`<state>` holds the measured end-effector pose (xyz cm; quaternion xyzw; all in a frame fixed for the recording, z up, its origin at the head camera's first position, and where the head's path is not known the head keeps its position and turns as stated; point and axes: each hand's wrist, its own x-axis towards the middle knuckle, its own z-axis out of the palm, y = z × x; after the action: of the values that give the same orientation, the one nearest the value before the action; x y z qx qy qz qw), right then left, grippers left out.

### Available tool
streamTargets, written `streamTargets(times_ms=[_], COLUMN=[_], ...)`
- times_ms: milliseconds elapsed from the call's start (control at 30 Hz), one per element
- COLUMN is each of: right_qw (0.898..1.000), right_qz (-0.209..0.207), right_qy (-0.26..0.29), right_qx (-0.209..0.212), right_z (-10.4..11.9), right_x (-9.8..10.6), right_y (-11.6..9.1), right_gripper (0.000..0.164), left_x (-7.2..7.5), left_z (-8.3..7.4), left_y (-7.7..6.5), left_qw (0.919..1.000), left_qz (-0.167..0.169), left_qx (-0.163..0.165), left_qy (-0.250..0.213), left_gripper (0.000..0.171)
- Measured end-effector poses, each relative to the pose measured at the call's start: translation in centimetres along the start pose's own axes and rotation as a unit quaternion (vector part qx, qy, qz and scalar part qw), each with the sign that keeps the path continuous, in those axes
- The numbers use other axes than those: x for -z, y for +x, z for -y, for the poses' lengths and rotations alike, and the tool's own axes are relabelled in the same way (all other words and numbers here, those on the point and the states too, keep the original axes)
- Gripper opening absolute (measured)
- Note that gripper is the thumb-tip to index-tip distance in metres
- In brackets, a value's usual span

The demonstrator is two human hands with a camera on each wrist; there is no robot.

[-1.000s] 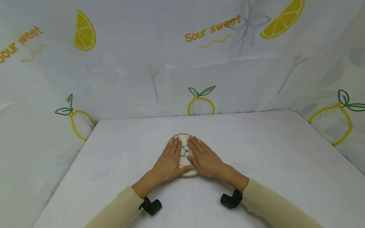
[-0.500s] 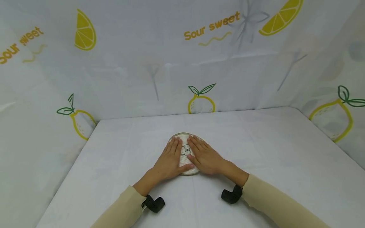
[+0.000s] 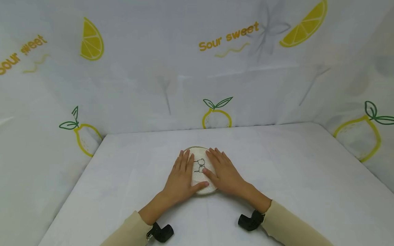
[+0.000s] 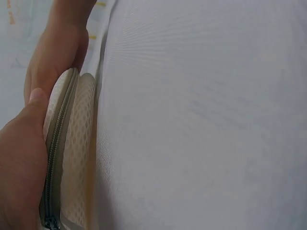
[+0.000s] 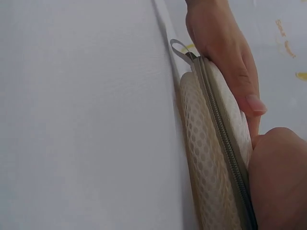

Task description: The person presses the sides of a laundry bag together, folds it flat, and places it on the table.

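A round cream mesh laundry bag (image 3: 198, 177) with a dark line drawing on its top lies mid-table. My left hand (image 3: 181, 177) rests flat on its left side, fingers pointing away and thumb stretched across the near part. On the right side my right hand (image 3: 226, 174) presses with straight fingers, its thumb near the drawing. In the left wrist view, a zipper (image 4: 58, 129) runs round the bag's thick edge above a honeycomb mesh wall (image 4: 76, 153). A small fabric loop (image 5: 178, 48) sticks out by the zipper's end in the right wrist view. The palms hide both sides of the top.
A white cloth covers the table (image 3: 277, 164). Behind it and along both sides hangs a pale curtain (image 3: 138, 85) with lemon prints. Black camera mounts (image 3: 250, 220) sit under both wrists, close to the beige sleeves (image 3: 295, 225).
Both hands have spread slightly apart on the bag, showing more of its top and drawing. The whole head view has shifted a little, with the scene sitting lower now.
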<state>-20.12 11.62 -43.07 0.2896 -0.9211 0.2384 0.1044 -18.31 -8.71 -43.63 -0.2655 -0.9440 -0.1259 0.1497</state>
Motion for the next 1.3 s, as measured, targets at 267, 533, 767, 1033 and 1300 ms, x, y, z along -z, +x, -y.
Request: streamTargets(times_ms=[267,533,767,1033,1300], right_qw=[0.994,0.987,0.992,0.995,0.995], right_qz=[-0.010,-0.026,0.017,0.070,0.076], right_qy=[0.095,0.147,0.112,0.064,0.063], right_qx=[-0.052,-0.060,-0.056,-0.038,-0.031], right_z=[-0.5,-0.7,-1.3,-1.3,-1.2], right_x=[0.6,1.3,1.0,1.3,2.0], right_y=[0.3,-0.2,-0.3,-0.5,-0.5], right_gripper=[0.067,0.069,0.074,0.073,0.072], left_x=[0.2,-0.2,-0.1,0.2,2.6], left_z=[-0.7,-0.9,-0.6,0.4,0.9], left_y=[0.0,0.3,0.4,0.0,0.3], left_qw=[0.9966,0.9930,0.9968,0.9962,0.9937], left_qz=[-0.011,-0.004,0.032,0.076,0.108], left_qx=[0.045,0.049,0.043,0.018,0.021], left_qy=[-0.068,-0.107,-0.059,-0.038,-0.025], left_gripper=[0.102,0.100,0.099,0.087,0.081])
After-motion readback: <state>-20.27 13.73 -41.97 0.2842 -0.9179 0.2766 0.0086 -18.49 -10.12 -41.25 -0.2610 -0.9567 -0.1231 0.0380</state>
